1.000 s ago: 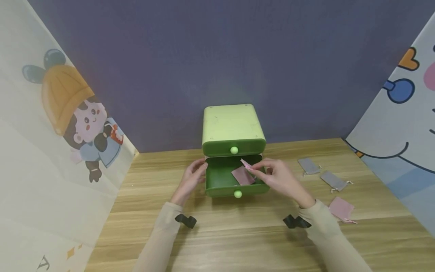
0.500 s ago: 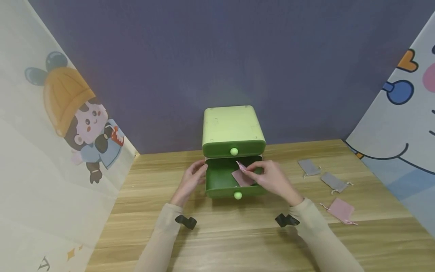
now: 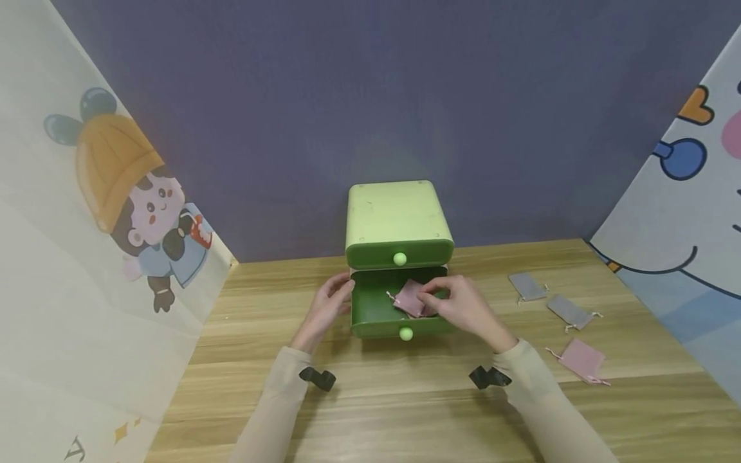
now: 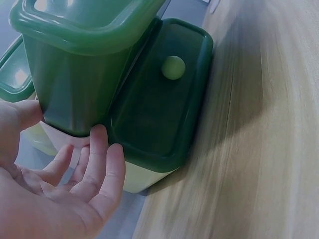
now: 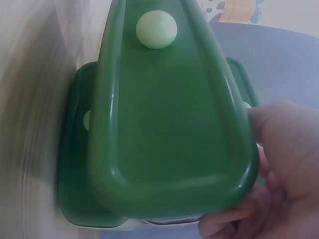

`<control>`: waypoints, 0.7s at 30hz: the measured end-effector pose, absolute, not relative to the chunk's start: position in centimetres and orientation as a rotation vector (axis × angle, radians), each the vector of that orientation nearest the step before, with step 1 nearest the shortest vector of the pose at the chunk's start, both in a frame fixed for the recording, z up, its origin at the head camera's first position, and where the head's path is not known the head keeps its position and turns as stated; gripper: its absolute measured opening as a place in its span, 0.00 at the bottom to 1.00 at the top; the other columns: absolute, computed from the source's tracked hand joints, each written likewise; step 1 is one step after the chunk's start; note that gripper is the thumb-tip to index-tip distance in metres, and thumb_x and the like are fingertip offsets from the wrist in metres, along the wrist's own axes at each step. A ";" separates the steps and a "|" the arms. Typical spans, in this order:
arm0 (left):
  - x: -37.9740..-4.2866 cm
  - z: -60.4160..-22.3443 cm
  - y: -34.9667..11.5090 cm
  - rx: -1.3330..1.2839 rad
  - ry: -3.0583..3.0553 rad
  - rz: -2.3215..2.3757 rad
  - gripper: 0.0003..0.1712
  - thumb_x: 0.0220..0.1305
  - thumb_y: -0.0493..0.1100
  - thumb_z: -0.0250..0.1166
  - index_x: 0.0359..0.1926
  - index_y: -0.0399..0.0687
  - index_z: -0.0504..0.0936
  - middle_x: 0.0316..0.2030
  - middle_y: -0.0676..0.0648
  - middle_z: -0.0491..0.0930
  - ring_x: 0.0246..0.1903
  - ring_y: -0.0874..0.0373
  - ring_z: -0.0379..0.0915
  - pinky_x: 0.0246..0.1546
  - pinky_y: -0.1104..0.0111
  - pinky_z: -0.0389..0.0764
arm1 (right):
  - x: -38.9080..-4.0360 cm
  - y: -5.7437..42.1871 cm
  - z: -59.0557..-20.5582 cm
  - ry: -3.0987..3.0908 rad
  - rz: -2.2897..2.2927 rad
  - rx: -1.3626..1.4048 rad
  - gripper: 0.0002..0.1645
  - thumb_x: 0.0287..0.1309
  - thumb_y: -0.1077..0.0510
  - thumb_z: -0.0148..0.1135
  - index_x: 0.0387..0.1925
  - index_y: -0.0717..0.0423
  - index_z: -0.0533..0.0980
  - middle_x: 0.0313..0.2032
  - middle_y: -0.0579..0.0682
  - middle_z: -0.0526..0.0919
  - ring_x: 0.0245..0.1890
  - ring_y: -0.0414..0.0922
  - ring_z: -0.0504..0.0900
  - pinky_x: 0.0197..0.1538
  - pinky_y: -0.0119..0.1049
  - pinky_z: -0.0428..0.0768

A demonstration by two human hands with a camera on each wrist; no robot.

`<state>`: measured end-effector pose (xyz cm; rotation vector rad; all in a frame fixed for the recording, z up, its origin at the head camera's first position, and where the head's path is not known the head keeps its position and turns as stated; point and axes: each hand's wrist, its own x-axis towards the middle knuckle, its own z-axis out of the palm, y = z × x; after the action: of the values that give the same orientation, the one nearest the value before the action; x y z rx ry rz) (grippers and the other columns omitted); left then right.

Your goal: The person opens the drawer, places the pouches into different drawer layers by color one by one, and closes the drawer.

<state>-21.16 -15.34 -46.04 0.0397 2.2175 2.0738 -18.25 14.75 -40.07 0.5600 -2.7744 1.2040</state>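
A light green cabinet (image 3: 398,212) has its middle drawer (image 3: 370,308) pulled out. My left hand (image 3: 324,307) rests at the drawer's left side; in the left wrist view its thumb and fingertips touch the drawer's side wall (image 4: 75,89) and lower edge, fingers loosely spread. Over the drawer, my right hand (image 3: 466,307) pinches a pink drawstring pouch (image 3: 408,299) at its right edge, its cord pointing left. Another pink pouch lies beneath, mostly covered. In the right wrist view the drawer front (image 5: 164,119) hides the pouch and some fingertips.
Two grey drawstring pouches, one farther back (image 3: 527,286) and one nearer (image 3: 570,312), lie on the wooden table (image 3: 405,399) at right. A pink pouch (image 3: 582,360) lies in front of them. The top drawer (image 3: 376,254) and bottom drawer (image 4: 159,94) are closed.
My right hand has moved left and farther over the drawer. The pouch in it has come down and turned from edge-on to flat above the other pouch. My left hand has stayed put.
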 end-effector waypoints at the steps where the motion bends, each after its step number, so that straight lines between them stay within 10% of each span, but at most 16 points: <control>1: -21.2 -46.1 -15.3 0.041 2.217 2.075 0.34 0.81 0.52 0.60 0.78 0.40 0.67 0.71 0.34 0.73 0.58 0.46 0.80 0.62 0.52 0.86 | -18.2 14.8 -40.1 -2.770 1.208 0.559 0.09 0.69 0.53 0.72 0.42 0.53 0.90 0.35 0.49 0.93 0.12 0.36 0.62 0.18 0.31 0.65; 21: -21.3 -46.1 -15.3 0.039 2.216 2.085 0.34 0.81 0.53 0.61 0.78 0.41 0.67 0.70 0.35 0.74 0.55 0.50 0.81 0.57 0.58 0.87 | -17.7 15.8 -40.5 -2.678 1.303 0.513 0.09 0.69 0.55 0.71 0.43 0.56 0.90 0.24 0.55 0.88 0.13 0.36 0.67 0.15 0.30 0.65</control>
<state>-21.25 -15.28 -46.14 0.0386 2.2157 2.0853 -17.67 15.82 -40.46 0.5128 -2.6780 1.3027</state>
